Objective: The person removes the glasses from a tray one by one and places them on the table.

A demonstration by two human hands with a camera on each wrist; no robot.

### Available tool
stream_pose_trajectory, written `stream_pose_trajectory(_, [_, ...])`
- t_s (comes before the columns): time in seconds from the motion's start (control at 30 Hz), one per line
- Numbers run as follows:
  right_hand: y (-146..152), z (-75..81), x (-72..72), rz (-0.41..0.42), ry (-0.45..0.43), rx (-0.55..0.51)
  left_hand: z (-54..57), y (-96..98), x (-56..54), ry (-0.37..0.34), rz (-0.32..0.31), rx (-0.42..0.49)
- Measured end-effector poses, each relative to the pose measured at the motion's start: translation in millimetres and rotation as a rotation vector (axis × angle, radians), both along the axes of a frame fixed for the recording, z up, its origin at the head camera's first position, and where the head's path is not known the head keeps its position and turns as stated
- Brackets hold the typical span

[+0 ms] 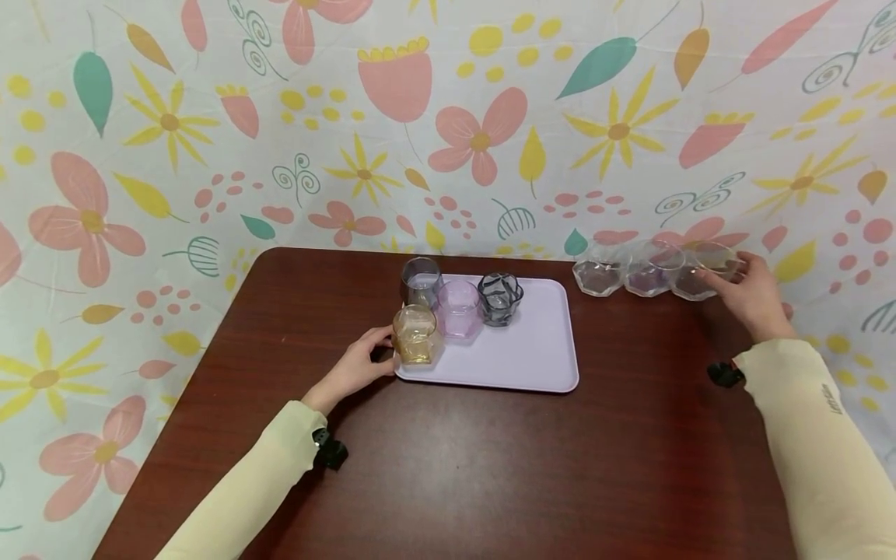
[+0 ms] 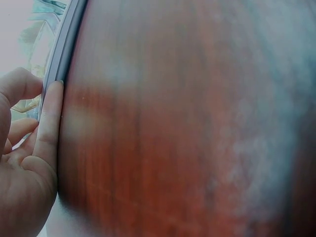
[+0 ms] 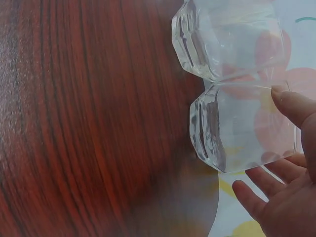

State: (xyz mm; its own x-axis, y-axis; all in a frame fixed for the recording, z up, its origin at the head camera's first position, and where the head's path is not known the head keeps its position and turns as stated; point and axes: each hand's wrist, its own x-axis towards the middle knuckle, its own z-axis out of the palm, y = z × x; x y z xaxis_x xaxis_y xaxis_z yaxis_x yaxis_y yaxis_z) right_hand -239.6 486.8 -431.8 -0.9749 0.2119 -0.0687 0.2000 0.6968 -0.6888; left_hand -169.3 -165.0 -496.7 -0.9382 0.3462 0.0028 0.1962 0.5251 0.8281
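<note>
My left hand (image 1: 360, 362) is at the left edge of the pale lilac tray (image 1: 521, 354), beside an amber glass (image 1: 414, 342). In the left wrist view its fingers (image 2: 48, 123) pinch the tray's rim. Also on the tray stand a pink glass (image 1: 460, 311), a smoky grey glass (image 1: 421, 280) and a dark, petal-shaped glass (image 1: 500, 299). At the far right my right hand (image 1: 754, 297) holds the rightmost clear glass (image 3: 247, 128), thumb on its rim and fingers around the other side. Two more clear glasses (image 1: 598, 272) stand upright beside it in a row.
The dark red-brown wooden table (image 1: 490, 467) carries everything. Behind it hangs a white cloth (image 1: 294, 117) printed with flowers and leaves, close to the row of clear glasses. The tray's right half is bare.
</note>
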Motion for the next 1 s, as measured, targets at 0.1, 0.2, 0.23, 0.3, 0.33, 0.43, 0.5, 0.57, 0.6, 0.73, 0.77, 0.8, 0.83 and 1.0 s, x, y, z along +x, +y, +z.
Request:
stream_pose_trajectory(0.1, [-2.6,0.5,-2.5,0.013,-0.002,-0.016,0.6,0.3,-0.3,-0.008,0.005,-0.002])
stream_pose_trajectory(0.2, [-4.1,0.6,-3.8,0.017,0.001,-0.012,0.8,0.6,-1.3,-0.006,0.004,0.0])
stream_pose_trajectory(0.23, [-4.5,0.5,-3.8,0.018,0.003,-0.01,0.8,0.8,-1.6,-0.006,0.003,0.001])
stream_pose_trajectory(0.3, [-5.4,-0.1,-3.2,0.017,0.014,0.008,0.6,0.6,-2.2,0.0,-0.001,0.002])
stream_pose_trajectory(0.33, [-5.8,-0.8,-2.6,0.019,0.02,0.013,0.7,0.4,-2.1,0.004,-0.002,0.001])
stream_pose_trajectory(0.43, [-6.8,-4.2,-0.1,0.017,0.031,0.001,0.3,0.0,-2.2,0.002,-0.003,-0.005])
stream_pose_trajectory(0.5, [-7.7,-7.0,1.7,0.01,0.031,-0.011,-0.1,-0.4,-2.0,0.001,-0.003,-0.007])
stream_pose_trajectory(0.57, [-8.6,-8.7,3.3,-0.006,0.017,-0.025,0.3,-0.4,-1.3,-0.005,-0.001,-0.003])
stream_pose_trajectory(0.6, [-9.2,-9.4,4.2,-0.016,0.011,-0.026,0.5,-0.4,-0.9,-0.007,0.0,-0.002])
stream_pose_trajectory(0.73, [-9.3,-13.3,9.2,-0.037,0.008,-0.041,0.3,-0.4,0.3,-0.01,0.005,0.005])
stream_pose_trajectory(0.77, [-9.2,-14.4,11.2,-0.037,0.015,-0.044,0.2,-0.5,0.4,-0.01,0.006,0.005])
stream_pose_trajectory(0.8, [-8.8,-15.7,13.7,-0.038,0.022,-0.046,-0.2,-0.6,0.2,-0.007,0.005,0.002])
stream_pose_trajectory(0.83, [-8.4,-17.2,16.3,-0.04,0.032,-0.046,-0.2,-0.5,0.2,-0.007,0.004,0.002])
stream_pose_trajectory(1.0, [-10.9,-23.6,30.9,-0.059,0.07,-0.026,1.1,-0.4,-0.8,0.002,-0.006,0.002])
